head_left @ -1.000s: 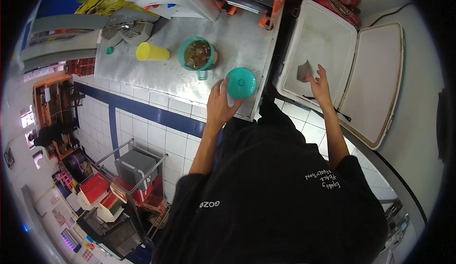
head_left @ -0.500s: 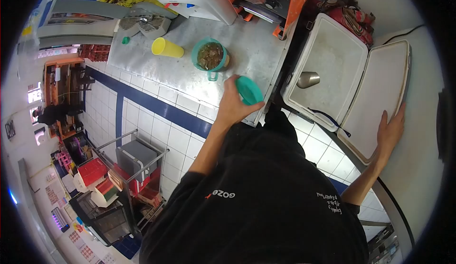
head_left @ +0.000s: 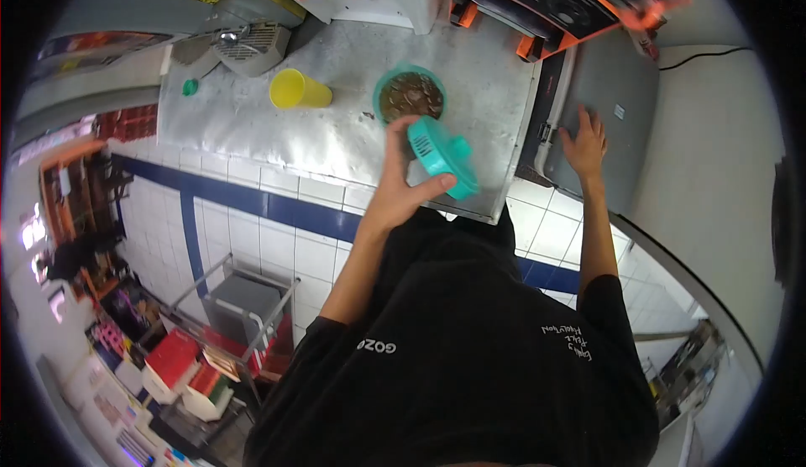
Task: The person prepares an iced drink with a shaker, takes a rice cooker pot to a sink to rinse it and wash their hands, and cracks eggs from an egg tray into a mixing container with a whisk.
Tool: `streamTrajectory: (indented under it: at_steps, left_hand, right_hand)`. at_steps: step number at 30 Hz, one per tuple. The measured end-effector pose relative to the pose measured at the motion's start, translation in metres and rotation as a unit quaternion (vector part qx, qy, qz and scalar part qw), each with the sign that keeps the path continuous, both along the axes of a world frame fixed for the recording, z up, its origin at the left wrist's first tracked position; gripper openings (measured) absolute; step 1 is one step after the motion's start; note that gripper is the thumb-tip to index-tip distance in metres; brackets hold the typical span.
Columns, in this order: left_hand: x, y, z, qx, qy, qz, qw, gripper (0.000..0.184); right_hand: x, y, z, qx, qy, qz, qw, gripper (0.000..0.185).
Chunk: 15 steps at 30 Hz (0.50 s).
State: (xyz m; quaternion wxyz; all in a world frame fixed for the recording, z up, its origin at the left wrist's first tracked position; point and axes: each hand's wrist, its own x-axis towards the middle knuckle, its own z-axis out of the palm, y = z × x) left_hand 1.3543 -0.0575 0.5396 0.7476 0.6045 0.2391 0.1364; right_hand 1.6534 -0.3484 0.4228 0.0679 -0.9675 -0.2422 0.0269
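Note:
My left hand grips a green pitcher lid, with the thumb and fingers pinching its edges and its slotted side turned toward me. Just beyond it stands a green pitcher, uncovered, holding brown liquid with pale pieces floating in it. The lid covers part of the pitcher's near side, and I cannot tell whether they touch. My right hand lies on the grey cooler, whose lid is down, with fingers spread and nothing in them.
A yellow cup and a small green cap sit on the metal table. At its back are a drip tray, a white dispenser and a black-and-orange machine. A metal-framed cart stands at left.
The cooler's lid has swung from open to shut, hiding the metal cup inside. My right hand has moved left with it. My left hand has tilted the pitcher lid and brought it nearer the pitcher.

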Motion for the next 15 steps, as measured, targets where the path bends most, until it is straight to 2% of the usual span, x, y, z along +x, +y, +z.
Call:
streamTrajectory:
  at_steps: [1,2,3,4,5,6,7,8,10,12,14,15]
  left_hand:
    - [0.0,0.011,-0.005,-0.084,-0.007,-0.029,0.996,0.099]
    - [-0.006,0.023,-0.007,-0.149,0.007,-0.092,0.985,0.096]
    - [-0.006,0.034,-0.006,-0.179,0.002,-0.125,0.976,0.094]
    - [-0.008,0.037,-0.005,-0.212,0.001,-0.16,0.964,0.092]
    - [-0.011,0.035,-0.014,-0.223,-0.001,-0.164,0.961,0.092]
    - [-0.012,0.033,-0.031,-0.312,0.025,-0.143,0.939,0.088]
    - [-0.012,0.039,-0.036,-0.396,0.051,-0.121,0.909,0.086]
    - [-0.013,0.047,-0.041,-0.403,0.048,-0.131,0.905,0.086]
    - [-0.009,0.069,-0.038,-0.458,0.034,-0.126,0.88,0.087]
    - [-0.014,0.088,-0.047,-0.441,0.04,-0.111,0.89,0.083]
    - [-0.022,0.108,-0.054,-0.264,0.07,-0.057,0.96,0.072]
    - [-0.023,0.108,-0.06,-0.228,0.053,0.038,0.972,0.051]
  right_hand:
    - [-0.005,0.02,0.015,0.076,0.076,0.0,0.994,0.076]
    - [-0.02,0.029,0.037,0.212,0.258,0.031,0.942,0.072]
    - [-0.063,0.065,0.099,0.332,0.433,0.06,0.836,0.068]
    - [-0.1,0.095,0.13,0.405,0.53,0.084,0.74,0.066]
    - [-0.131,0.12,0.16,0.379,0.581,0.107,0.712,0.07]
    - [-0.155,0.145,0.182,0.321,0.522,0.142,0.778,0.061]
    - [-0.164,0.158,0.182,0.304,0.497,0.124,0.803,0.053]
    - [-0.171,0.17,0.181,0.285,0.471,0.105,0.828,0.045]
    - [-0.183,0.194,0.18,0.296,0.442,0.086,0.843,0.04]
    - [-0.188,0.223,0.179,0.309,0.412,0.076,0.854,0.035]
    - [-0.189,0.251,0.176,0.244,0.252,0.072,0.934,0.03]
    - [-0.188,0.263,0.169,0.233,0.182,0.09,0.951,0.03]
